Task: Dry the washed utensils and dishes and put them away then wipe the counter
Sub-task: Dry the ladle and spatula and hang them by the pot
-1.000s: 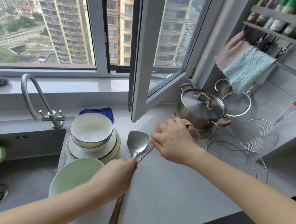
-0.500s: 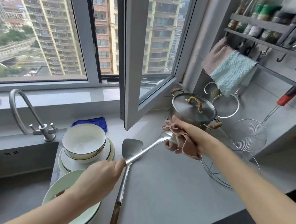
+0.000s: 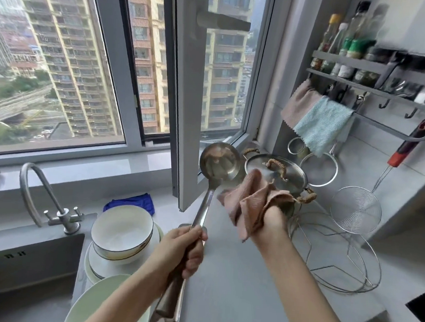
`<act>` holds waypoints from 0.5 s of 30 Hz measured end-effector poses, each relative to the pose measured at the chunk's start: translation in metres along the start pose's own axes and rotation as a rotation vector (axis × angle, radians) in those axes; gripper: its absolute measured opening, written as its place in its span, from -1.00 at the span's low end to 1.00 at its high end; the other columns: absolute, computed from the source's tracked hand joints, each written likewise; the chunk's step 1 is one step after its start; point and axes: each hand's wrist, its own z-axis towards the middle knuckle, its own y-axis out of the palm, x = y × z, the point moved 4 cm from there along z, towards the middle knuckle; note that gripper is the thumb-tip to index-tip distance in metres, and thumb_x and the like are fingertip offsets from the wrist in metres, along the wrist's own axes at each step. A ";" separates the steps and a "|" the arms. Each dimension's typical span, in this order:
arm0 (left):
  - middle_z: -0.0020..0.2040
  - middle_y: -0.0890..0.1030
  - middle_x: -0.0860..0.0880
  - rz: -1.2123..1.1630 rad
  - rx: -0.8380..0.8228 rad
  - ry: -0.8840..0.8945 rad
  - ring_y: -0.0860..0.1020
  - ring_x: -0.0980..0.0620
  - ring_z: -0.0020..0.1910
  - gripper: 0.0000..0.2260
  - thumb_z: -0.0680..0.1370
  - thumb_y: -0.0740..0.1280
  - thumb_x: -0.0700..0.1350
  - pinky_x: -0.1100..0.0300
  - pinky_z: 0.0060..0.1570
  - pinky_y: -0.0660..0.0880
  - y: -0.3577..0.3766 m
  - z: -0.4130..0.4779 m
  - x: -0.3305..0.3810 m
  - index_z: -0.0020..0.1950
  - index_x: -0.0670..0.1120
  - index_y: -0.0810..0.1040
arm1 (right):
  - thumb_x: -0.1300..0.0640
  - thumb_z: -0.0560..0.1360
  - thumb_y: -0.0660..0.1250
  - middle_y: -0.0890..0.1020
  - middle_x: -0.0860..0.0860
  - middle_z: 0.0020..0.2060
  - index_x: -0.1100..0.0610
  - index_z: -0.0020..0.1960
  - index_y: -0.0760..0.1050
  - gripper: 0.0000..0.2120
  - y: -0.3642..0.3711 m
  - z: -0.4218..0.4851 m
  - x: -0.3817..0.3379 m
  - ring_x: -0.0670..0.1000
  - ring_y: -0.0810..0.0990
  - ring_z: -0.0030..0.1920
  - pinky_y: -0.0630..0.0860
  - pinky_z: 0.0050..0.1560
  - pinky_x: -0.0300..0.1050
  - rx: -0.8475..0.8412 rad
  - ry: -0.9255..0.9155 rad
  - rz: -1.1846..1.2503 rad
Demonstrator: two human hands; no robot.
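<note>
One ladle (image 3: 220, 161), one pot (image 3: 292, 177), one faucet (image 3: 34, 192) and one skimmer (image 3: 355, 209) are here. The cloths are four: a held cloth (image 3: 252, 203), a blue cloth (image 3: 131, 202), and on the rail a pink cloth (image 3: 298, 106) and a teal cloth (image 3: 320, 125). One bowl (image 3: 121, 230) stands on stacked plates (image 3: 95, 263), whose number I cannot tell; one green plate (image 3: 90, 305) is beside. Two sieves hang: a small sieve (image 3: 296, 146) and a large sieve (image 3: 319, 168). The bottles (image 3: 350, 44) are too blurred to count.

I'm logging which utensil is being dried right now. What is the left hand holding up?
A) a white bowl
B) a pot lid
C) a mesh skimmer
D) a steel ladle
D: the left hand grips the handle of the steel ladle, whose bowl is raised near the pink cloth held in the right hand.
</note>
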 end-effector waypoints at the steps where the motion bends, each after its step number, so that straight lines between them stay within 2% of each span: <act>1: -0.55 0.25 -0.03 -0.050 -0.022 -0.025 0.23 0.12 -0.69 -0.79 0.62 0.12 -0.17 0.42 -0.71 0.20 0.002 0.000 0.000 -0.18 -0.21 0.37 | -0.13 0.61 0.09 0.68 0.15 -0.11 0.13 0.06 0.54 -0.61 0.008 -0.001 0.006 0.10 0.63 -0.10 0.60 -0.28 0.00 -0.020 0.060 0.006; 3: -0.56 0.25 -0.04 -0.091 -0.059 -0.065 0.23 0.12 -0.70 -0.80 0.62 0.11 -0.17 0.44 -0.71 0.20 0.007 0.000 -0.003 -0.17 -0.22 0.36 | -0.16 0.60 0.10 0.65 0.19 -0.25 0.18 -0.04 0.51 -0.57 0.026 -0.004 0.013 0.15 0.61 -0.22 0.56 -0.50 -0.09 -0.013 0.139 -0.043; 5: -0.55 0.25 -0.03 -0.104 -0.096 -0.081 0.23 0.12 -0.69 -0.80 0.60 0.14 -0.14 0.43 -0.70 0.20 0.015 -0.002 -0.004 -0.18 -0.21 0.36 | -0.16 0.59 0.13 0.62 0.22 -0.23 0.23 -0.06 0.51 -0.54 0.037 -0.003 0.017 0.17 0.58 -0.23 0.56 -0.55 -0.05 0.009 0.158 -0.122; 6: -0.55 0.25 -0.03 -0.104 -0.113 -0.084 0.24 0.12 -0.68 -0.79 0.60 0.15 -0.12 0.42 -0.70 0.19 0.019 -0.003 -0.004 -0.19 -0.21 0.37 | -0.12 0.59 0.16 0.62 0.22 -0.26 0.25 -0.09 0.52 -0.56 0.040 -0.001 0.018 0.16 0.59 -0.26 0.58 -0.52 -0.03 0.020 0.159 -0.147; 8: -0.53 0.26 -0.03 -0.055 -0.130 -0.095 0.25 0.12 -0.65 -0.76 0.62 0.14 -0.08 0.39 -0.69 0.19 0.025 -0.006 -0.004 -0.17 -0.20 0.39 | 0.01 0.58 0.22 0.62 0.16 -0.43 0.25 -0.18 0.51 -0.67 0.042 0.004 0.022 0.08 0.60 -0.42 0.57 -0.34 -0.05 0.061 0.146 -0.221; 11: -0.46 0.35 -0.06 0.072 -0.129 -0.109 0.34 0.07 -0.57 -0.70 0.61 0.15 0.02 0.33 -0.64 0.25 0.022 -0.020 -0.006 -0.05 -0.23 0.46 | 0.17 0.62 0.16 0.52 0.07 -0.64 0.23 -0.29 0.43 -0.68 0.038 0.012 0.012 0.01 0.53 -0.56 0.45 -0.19 -0.07 0.146 0.073 -0.267; 13: -0.44 0.41 -0.06 0.150 -0.093 -0.117 0.40 0.05 -0.55 -0.67 0.60 0.15 0.05 0.34 -0.62 0.28 0.017 -0.034 -0.010 -0.04 -0.23 0.46 | 0.18 0.64 0.11 0.49 0.06 -0.68 0.20 -0.30 0.39 -0.66 0.036 0.021 -0.003 0.02 0.52 -0.53 0.46 -0.08 -0.06 0.198 0.044 -0.241; 15: -0.49 0.40 -0.03 0.223 -0.010 -0.080 0.38 0.06 -0.59 -0.66 0.62 0.11 0.04 0.38 -0.64 0.23 0.012 -0.041 -0.014 -0.11 -0.22 0.44 | 0.17 0.64 0.09 0.50 0.05 -0.67 0.19 -0.28 0.39 -0.67 0.036 0.028 -0.013 0.03 0.50 -0.45 0.44 -0.03 -0.06 0.210 0.034 -0.207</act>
